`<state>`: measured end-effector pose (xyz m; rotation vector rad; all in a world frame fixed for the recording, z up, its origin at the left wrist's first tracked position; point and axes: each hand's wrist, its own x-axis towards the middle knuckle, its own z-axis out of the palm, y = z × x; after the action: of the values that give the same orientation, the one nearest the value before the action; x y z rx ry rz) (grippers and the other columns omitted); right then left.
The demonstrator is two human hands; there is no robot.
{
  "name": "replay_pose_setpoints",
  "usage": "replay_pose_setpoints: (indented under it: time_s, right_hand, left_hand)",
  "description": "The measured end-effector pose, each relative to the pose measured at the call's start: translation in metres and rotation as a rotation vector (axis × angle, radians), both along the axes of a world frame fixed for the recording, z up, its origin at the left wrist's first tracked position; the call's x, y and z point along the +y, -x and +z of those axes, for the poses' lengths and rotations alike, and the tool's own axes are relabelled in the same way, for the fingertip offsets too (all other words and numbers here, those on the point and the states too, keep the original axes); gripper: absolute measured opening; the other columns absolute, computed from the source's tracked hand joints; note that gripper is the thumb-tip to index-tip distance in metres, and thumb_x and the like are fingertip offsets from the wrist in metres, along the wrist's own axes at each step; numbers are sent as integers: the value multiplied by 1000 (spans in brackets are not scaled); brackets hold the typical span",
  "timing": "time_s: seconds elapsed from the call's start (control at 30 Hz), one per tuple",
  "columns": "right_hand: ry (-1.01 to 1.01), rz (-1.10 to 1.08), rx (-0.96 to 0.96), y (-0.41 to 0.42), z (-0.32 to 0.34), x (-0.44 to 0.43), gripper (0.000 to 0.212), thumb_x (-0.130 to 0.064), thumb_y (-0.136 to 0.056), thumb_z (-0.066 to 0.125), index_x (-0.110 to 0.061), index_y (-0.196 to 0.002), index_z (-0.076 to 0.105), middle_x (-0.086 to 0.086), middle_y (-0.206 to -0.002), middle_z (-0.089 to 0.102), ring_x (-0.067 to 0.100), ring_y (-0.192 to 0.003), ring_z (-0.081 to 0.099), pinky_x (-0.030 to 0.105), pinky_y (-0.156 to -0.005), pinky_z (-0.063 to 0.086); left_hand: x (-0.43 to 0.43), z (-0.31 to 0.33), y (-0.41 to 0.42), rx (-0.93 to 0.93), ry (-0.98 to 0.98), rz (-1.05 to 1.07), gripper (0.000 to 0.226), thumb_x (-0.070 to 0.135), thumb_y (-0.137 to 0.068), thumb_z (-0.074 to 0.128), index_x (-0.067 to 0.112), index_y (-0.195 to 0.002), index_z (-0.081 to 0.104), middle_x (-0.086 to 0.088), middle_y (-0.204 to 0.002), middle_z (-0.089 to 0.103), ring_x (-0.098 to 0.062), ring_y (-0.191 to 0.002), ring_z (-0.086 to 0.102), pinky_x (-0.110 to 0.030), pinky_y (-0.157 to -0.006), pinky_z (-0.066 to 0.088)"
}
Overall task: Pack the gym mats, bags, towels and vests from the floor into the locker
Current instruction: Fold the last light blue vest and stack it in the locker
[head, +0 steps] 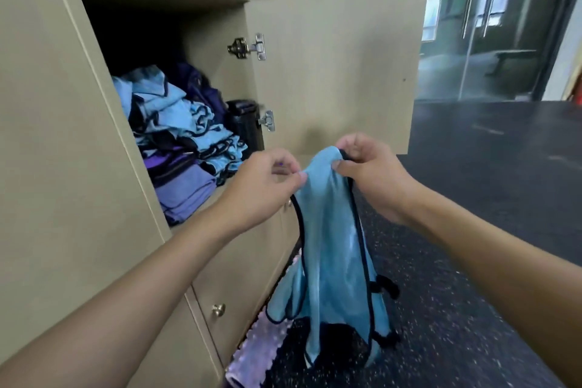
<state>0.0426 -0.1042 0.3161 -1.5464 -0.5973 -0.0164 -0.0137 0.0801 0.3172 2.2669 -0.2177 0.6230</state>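
Observation:
A light blue vest (330, 249) with dark trim hangs in front of the open locker (104, 110). My left hand (267, 186) pinches its top edge on the left, and my right hand (368, 170) pinches the top on the right. The vest's lower end dangles near the floor. Inside the locker lies a pile of blue vests (185, 123) on folded purple cloth (185, 189). A dark bag (244, 123) stands at the compartment's right side. A purple mat (255, 353) lies on the floor below, partly hidden by the vest.
The locker door (333, 72) stands open to the right, behind my hands. A closed lower door with a metal knob (218, 309) sits beneath the open compartment. Dark speckled flooring (456, 293) stretches right, toward glass doors (482, 25).

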Motion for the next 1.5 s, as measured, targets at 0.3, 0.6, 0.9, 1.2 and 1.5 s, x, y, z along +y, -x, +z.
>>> replay_pose_setpoints:
  time_s: [0.3, 0.6, 0.9, 1.2, 1.5]
  right_hand:
    - [3, 47, 45, 16, -12, 13, 34, 16, -89, 50, -16, -89, 60, 4, -88, 69, 16, -73, 58, 22, -62, 44]
    - [9, 21, 102, 7, -22, 10, 16, 2, -98, 53, -5, -95, 67, 8, -87, 71, 17, -78, 65, 29, -75, 55]
    - [122, -192, 63, 3, -27, 16, 9, -9, -97, 60, -12, -105, 61, 2, -95, 65, 12, -80, 59, 16, -72, 48]
    - [139, 3, -111, 50, -37, 28, 18, -9, -85, 73, -17, -93, 59, 2, -85, 63, 16, -73, 59, 32, -75, 53]
    - [149, -228, -132, 47, -44, 36, 25, -10, -86, 72, -19, -72, 53, -11, -61, 51, 2, -52, 40, 15, -53, 35]
  left_hand:
    - [-6, -20, 22, 26, 129, -73, 12, 5, -89, 69, 14, -93, 75, 0, -81, 75, -20, -75, 68, -36, -73, 54]
    - [6, -29, 25, 67, 234, -91, 21, -2, -88, 68, 15, -98, 65, -5, -77, 71, -19, -65, 66, -29, -61, 56]
    - [1, -16, 30, 218, 299, -176, 40, -11, -96, 46, 16, -103, 74, 0, -96, 74, -16, -84, 75, -31, -91, 57]
    - [4, -6, 31, 85, 281, -130, 32, -9, -91, 62, 21, -95, 72, 0, -92, 75, -14, -79, 76, -22, -78, 59]
    - [-1, -4, 29, 36, 283, -141, 25, -2, -90, 68, 23, -91, 75, -1, -86, 78, -11, -82, 74, -22, -82, 57]
